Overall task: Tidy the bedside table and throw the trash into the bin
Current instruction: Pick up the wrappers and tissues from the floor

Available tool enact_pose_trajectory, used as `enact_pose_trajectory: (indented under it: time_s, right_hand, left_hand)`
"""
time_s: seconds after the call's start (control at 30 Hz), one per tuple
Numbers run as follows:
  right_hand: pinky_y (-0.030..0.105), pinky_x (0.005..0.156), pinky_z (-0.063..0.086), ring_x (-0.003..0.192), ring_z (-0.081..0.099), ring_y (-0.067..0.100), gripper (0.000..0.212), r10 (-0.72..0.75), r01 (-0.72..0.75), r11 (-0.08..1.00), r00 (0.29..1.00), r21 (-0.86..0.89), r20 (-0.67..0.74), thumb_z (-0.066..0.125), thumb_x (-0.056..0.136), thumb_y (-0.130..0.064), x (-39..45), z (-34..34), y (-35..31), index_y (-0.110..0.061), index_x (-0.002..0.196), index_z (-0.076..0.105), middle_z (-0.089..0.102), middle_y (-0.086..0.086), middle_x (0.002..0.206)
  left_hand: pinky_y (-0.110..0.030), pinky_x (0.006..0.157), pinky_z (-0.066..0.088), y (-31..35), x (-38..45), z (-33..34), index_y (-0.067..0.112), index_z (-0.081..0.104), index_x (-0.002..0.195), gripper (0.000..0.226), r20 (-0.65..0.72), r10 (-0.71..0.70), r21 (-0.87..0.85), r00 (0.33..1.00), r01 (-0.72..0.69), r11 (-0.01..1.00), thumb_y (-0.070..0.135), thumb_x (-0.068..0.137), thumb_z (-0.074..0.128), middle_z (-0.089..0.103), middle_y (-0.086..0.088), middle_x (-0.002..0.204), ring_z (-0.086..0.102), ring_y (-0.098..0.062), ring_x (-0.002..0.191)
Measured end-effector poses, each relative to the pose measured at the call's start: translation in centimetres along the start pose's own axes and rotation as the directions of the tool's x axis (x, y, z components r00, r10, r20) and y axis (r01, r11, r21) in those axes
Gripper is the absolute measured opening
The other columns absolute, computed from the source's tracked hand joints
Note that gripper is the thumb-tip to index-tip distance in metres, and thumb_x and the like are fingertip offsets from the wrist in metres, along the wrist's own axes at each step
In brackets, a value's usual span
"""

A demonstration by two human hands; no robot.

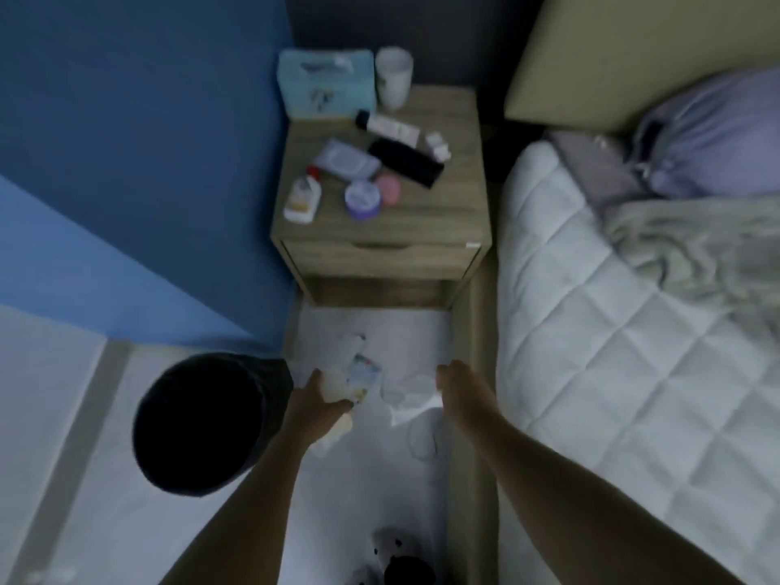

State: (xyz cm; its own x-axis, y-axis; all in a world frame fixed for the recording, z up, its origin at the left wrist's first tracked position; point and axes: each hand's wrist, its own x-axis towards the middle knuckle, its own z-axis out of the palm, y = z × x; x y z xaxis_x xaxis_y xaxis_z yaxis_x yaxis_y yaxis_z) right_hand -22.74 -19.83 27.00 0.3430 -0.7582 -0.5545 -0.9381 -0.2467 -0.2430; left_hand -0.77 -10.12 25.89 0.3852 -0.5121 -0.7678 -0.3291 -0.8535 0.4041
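Note:
The wooden bedside table (443,221) stands against the blue wall and carries a tissue box (327,82), a white cup (394,76), a wipes pack (348,159), a black pouch (406,161), tubes, a small bottle (302,197) and two round jars (363,199). A black bin (202,420) stands on the floor at lower left. My left hand (323,399) grips a bundle of crumpled wrappers and tissue (358,375) just right of the bin's rim. My right hand (458,386) holds crumpled clear and white trash (407,396); the picture is blurred.
A bed with a white quilt (612,331), a grey blanket and a purple pillow (713,133) fills the right side. White floor runs between bed and wall. Slippers (392,551) show at the bottom edge.

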Motion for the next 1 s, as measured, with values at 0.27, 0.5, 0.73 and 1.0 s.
enact_pose_trajectory:
  time_s: [0.27, 0.5, 0.73, 1.0]
  right_hand:
    - [0.029, 0.076, 0.047, 0.097, 0.062, 0.028, 0.02, 0.035, -0.031, 0.994, 0.999, 0.108, -0.03, 0.045, 0.09, -0.003, -1.9, -11.0, -4.1, -0.007, 0.103, 0.06, 0.061, 0.013, 0.108]
    - [0.032, 0.075, 0.054, 0.089, 0.063, 0.023, 0.019, 0.081, -0.062, 0.991, 0.982, 0.117, -0.168, 0.047, 0.089, -0.007, 2.3, -20.9, -6.3, -0.011, 0.093, 0.065, 0.065, 0.007, 0.097]
    - [0.028, 0.076, 0.048, 0.094, 0.061, 0.025, 0.021, 0.028, 0.005, 0.994, 0.957, 0.112, -0.288, 0.048, 0.088, -0.005, 8.4, -28.3, -8.3, -0.011, 0.102, 0.063, 0.062, 0.01, 0.106]
    - [0.034, 0.078, 0.054, 0.094, 0.064, 0.028, 0.022, 0.046, 0.041, 0.969, 0.939, 0.242, -0.34, 0.048, 0.09, -0.014, 19.9, -33.9, -9.0, -0.014, 0.106, 0.064, 0.067, 0.01, 0.104]
  left_hand:
    - [-0.039, 0.096, 0.046, 9.4, -5.0, -8.7, 0.009, 0.043, 0.138, 0.081, 0.052, -0.077, -0.231, 0.996, 0.087, 0.969, 0.047, 0.072, 0.071, 0.052, -0.017, 0.135, 0.054, -0.035, 0.116]
    - [-0.049, 0.094, 0.05, 17.0, -1.4, -15.4, 0.009, 0.051, 0.128, 0.077, 0.074, -0.04, -0.421, 0.996, 0.067, 0.904, 0.054, 0.068, 0.072, 0.057, -0.017, 0.125, 0.058, -0.036, 0.106]
    - [-0.051, 0.086, 0.055, 24.0, 1.9, -19.5, 0.006, 0.056, 0.118, 0.07, 0.017, -0.021, -0.531, 1.0, 0.027, 0.847, 0.057, 0.072, 0.068, 0.065, -0.018, 0.109, 0.064, -0.035, 0.095]
    - [-0.044, 0.09, 0.052, 33.4, 10.5, -21.2, 0.005, 0.049, 0.134, 0.067, -0.055, -0.053, -0.58, 0.997, 0.012, 0.815, 0.051, 0.086, 0.059, 0.056, -0.02, 0.128, 0.058, -0.038, 0.111]
